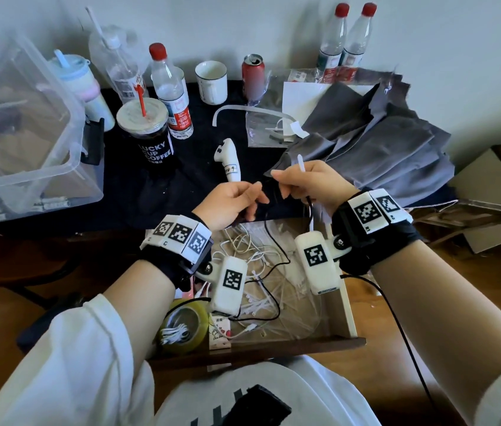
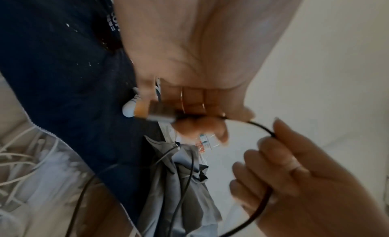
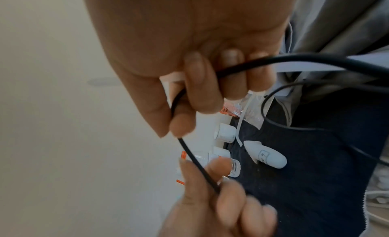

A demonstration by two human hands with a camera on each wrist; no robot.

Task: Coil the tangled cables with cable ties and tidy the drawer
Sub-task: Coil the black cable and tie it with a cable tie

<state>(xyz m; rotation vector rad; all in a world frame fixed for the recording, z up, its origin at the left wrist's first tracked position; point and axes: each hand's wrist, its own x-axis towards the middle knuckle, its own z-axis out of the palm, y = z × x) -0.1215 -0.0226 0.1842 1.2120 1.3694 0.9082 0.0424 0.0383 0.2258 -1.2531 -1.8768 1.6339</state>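
Head view, cable: a thin black cable runs up out of the open drawer to both hands, which are raised above the drawer's far edge.
Head view, left hand: fingers curled, pinching the cable.
Head view, right hand: closed round the cable; a white tie sticks up out of the fist.
Head view, drawer contents: tangled white cables, loose ties and a tape roll.
Left wrist view, left hand: fingertips pinch one end of the cable; the view is blurred, so the plug cannot be made out.
Left wrist view, right hand: fingers wrapped round the same cable, which arcs between the two hands.
Right wrist view, right hand: thumb and curled fingers clamp the cable; a short straight run leads to the left hand.
Handling, judged: light, limp and smooth-jacketed; it should bend readily, sag under its own weight and spring back out of a loop unless pinched.
Hold points, judged: grip near the free end to start each loop, gather the loops in one fist, and wrap the tie round the middle of the bundle.
Risk, judged: the hanging part may snag the white tangle in the drawer.
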